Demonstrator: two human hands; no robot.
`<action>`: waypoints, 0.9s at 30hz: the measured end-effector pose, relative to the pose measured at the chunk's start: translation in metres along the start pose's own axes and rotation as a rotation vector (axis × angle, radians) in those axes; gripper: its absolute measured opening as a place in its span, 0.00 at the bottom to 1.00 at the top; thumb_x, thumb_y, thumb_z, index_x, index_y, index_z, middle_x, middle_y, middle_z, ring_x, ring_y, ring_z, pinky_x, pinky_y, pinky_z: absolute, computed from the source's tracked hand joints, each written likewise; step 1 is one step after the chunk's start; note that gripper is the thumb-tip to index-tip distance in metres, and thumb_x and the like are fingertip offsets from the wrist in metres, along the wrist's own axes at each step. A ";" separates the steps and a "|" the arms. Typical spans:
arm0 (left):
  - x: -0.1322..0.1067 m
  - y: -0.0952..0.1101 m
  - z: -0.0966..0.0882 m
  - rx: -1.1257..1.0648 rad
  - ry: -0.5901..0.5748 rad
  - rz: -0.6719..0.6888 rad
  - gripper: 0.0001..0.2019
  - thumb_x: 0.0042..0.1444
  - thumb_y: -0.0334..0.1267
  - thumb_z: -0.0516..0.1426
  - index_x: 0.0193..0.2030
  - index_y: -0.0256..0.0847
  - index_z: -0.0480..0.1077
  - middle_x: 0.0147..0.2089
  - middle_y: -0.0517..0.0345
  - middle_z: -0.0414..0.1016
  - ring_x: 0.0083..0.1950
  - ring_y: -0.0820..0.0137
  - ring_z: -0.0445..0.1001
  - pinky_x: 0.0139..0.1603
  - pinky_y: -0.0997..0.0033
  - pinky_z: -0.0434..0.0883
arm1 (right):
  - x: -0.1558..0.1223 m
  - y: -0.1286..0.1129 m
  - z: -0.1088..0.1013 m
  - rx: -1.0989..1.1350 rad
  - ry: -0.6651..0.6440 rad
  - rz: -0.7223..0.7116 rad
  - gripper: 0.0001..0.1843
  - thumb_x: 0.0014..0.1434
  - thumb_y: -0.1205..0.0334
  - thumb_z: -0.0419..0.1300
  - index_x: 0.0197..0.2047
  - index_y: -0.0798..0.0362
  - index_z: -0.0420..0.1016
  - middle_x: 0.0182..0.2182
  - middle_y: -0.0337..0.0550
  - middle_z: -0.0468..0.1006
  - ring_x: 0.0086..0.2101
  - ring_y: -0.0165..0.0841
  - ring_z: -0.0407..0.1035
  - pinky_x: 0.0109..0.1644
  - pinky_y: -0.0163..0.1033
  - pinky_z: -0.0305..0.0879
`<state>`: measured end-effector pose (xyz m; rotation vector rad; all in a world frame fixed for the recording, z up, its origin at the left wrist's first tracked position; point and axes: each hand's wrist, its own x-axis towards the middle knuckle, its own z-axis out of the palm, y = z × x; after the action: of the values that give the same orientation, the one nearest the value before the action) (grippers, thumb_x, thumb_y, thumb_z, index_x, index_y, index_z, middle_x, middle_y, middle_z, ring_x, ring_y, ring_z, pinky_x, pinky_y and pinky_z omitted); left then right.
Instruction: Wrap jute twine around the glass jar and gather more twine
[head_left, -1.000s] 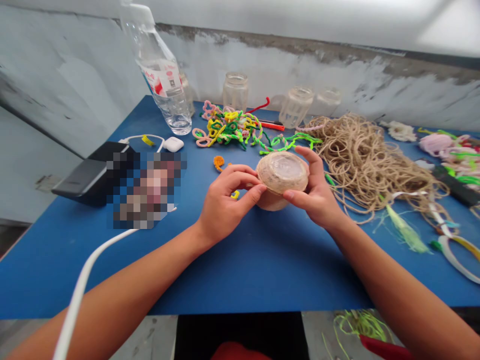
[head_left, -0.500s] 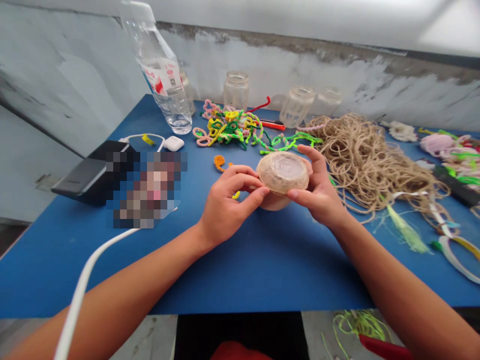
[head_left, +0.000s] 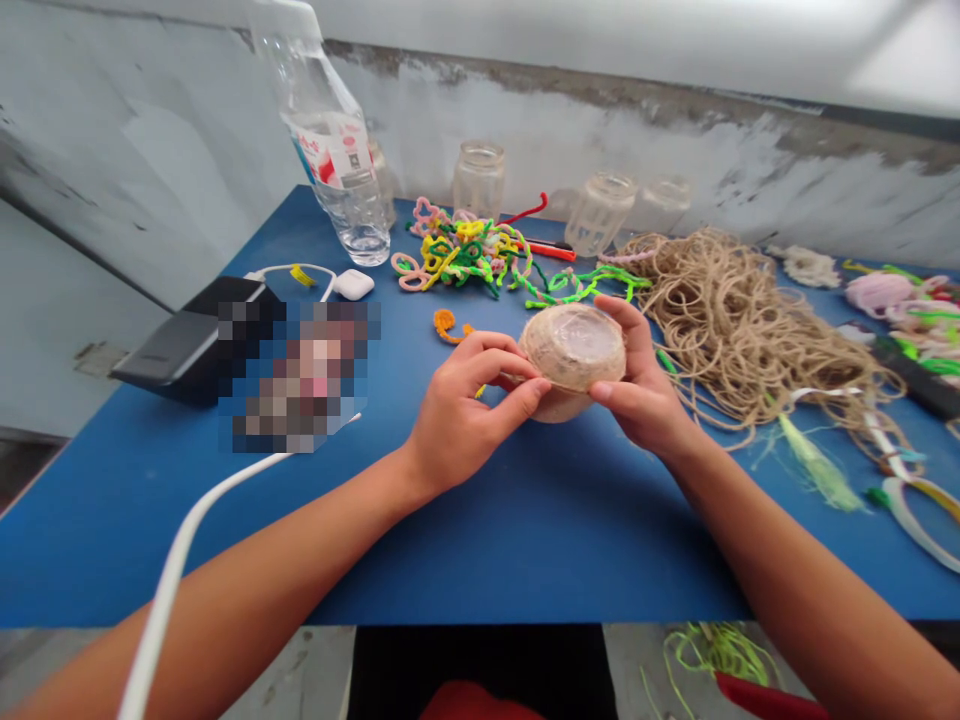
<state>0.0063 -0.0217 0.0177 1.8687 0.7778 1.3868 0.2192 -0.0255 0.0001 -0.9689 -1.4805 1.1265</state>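
Both hands hold a small round bowl wrapped in jute twine (head_left: 571,352) above the blue table, its clear plastic-lined hollow tilted toward me. My left hand (head_left: 472,405) grips its left side with the fingers and thumb. My right hand (head_left: 634,378) holds its right side, with the thumb in front and the fingers curling up behind. Just right of the bowl lies a large tangled pile of jute twine (head_left: 750,340). A heap of multicoloured pipe cleaners (head_left: 465,255) sits beyond the hands, and a small orange pipe-cleaner curl (head_left: 446,325) lies near my left hand.
A plastic water bottle (head_left: 345,190) and several glass jars (head_left: 478,182) stand at the back by the stained wall. A black power bank (head_left: 180,355), an earbud case (head_left: 354,284) and a white cable (head_left: 187,530) are on the left. Craft scraps lie at the right.
The whole view has drifted slightly to the right. Both hands keep the same hold on the bowl.
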 end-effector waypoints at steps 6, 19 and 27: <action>0.000 0.000 0.000 -0.017 -0.010 -0.002 0.03 0.57 0.35 0.64 0.33 0.39 0.77 0.40 0.57 0.75 0.41 0.78 0.76 0.40 0.82 0.78 | 0.000 0.002 -0.002 0.011 -0.007 -0.012 0.43 0.48 0.47 0.70 0.63 0.33 0.54 0.63 0.36 0.65 0.63 0.41 0.66 0.71 0.55 0.62; 0.000 0.001 0.000 -0.010 -0.016 -0.021 0.03 0.57 0.35 0.64 0.33 0.39 0.77 0.39 0.56 0.76 0.41 0.77 0.76 0.40 0.81 0.78 | -0.003 0.003 -0.004 -0.030 0.001 0.018 0.43 0.49 0.45 0.69 0.64 0.32 0.54 0.62 0.36 0.67 0.59 0.40 0.69 0.66 0.53 0.68; 0.000 0.001 0.000 -0.025 -0.013 -0.009 0.02 0.57 0.34 0.64 0.34 0.39 0.77 0.39 0.58 0.75 0.42 0.79 0.75 0.40 0.84 0.77 | 0.000 0.002 -0.003 -0.008 -0.011 0.007 0.43 0.48 0.46 0.70 0.63 0.32 0.55 0.63 0.35 0.66 0.62 0.41 0.66 0.71 0.55 0.62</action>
<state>0.0067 -0.0223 0.0181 1.8510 0.7583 1.3715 0.2226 -0.0245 -0.0014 -0.9756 -1.4927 1.1333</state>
